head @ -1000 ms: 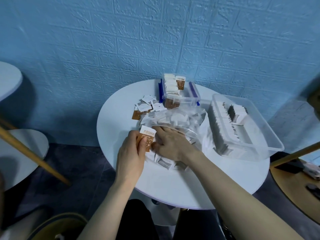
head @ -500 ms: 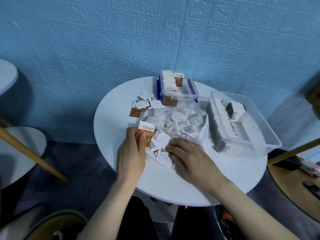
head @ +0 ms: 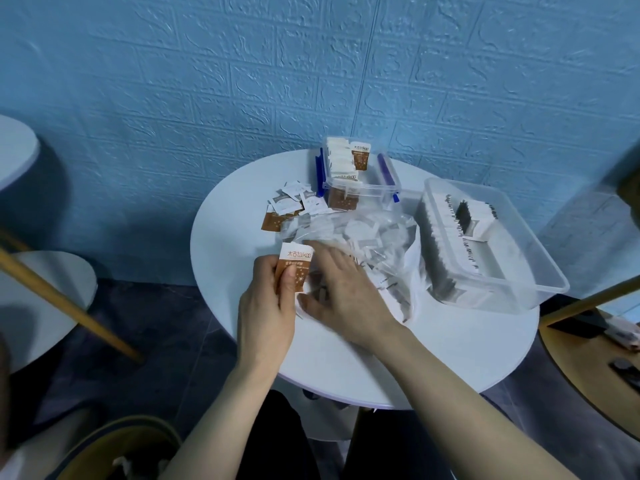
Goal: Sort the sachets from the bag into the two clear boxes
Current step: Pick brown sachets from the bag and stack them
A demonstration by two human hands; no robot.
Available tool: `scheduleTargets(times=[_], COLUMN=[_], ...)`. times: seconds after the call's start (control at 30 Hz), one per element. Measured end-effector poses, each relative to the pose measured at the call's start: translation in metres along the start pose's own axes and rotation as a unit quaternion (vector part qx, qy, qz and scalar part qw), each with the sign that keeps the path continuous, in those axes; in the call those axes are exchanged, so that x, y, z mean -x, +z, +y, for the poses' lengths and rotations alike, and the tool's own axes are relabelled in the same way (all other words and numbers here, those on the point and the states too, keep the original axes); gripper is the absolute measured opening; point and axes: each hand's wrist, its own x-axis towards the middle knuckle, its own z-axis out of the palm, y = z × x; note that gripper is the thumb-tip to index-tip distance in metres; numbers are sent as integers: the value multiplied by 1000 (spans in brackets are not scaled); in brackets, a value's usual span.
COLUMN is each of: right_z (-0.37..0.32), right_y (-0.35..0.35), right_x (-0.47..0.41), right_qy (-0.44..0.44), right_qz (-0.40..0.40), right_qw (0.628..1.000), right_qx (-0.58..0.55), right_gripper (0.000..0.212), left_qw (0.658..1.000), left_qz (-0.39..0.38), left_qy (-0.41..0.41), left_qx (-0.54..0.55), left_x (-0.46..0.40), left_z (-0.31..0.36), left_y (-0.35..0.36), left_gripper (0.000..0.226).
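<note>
The left hand [head: 266, 306] pinches a small stack of brown-and-white sachets [head: 294, 270] by the lower half, thumb on the printed face, at the near left of the round white counter [head: 450, 351]. The right hand [head: 341, 296] lies flat, fingers spread, on the clear bag [head: 374, 244] of white sachets just beside it. These packets look light, thin and slightly slick, so a stack likely slides apart unless squeezed across its flat faces near the middle. The bag is soft and shifts under pressure. More loose sachets [head: 294, 206] lie at the far left. The small box [head: 360, 178] with blue clips holds brown ones at the far side; the large box [head: 491, 237] at the right holds rows of white ones.
</note>
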Motion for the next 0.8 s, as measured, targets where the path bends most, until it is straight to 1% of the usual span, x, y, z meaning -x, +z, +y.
scheduleTargets(times=[0.07,0.17,0.33,0.43,0.53,0.67,0.73,0.8], right_z=[4,9,28,39,39,26,19,17], right_y=[-1,-5,-23,-32,-32,-26,-21,-12], right_x=[1,5,25,33,34,31,27,26], right_qy=[-31,-50,-61,-66,-50,-28,-48,-82], right_qz=[-39,-36,5,19,26,26,15,-10], right_qw=[998,992,995,995,995,998,997,993], right_qx=[34,107,80,66,76,45,52,85], right_gripper=[66,58,43,35,39,51,56,53], left_qw=[1000,1000,1000,999,998,999,999,999], left_qz=[3,7,10,-6,-15,-18,-20,-18], left_qy=[-3,6,-11,11,23,13,10,7], left_qx=[-5,-18,-20,-39,-52,-40,-32,-29], left_x=[0,1,0,3,4,3,3,3], left_z=[0,2,3,6,7,6,5,5], left_y=[0,-1,-2,-1,0,0,-1,-1], left_gripper=[34,35,29,32,33,32,29,29])
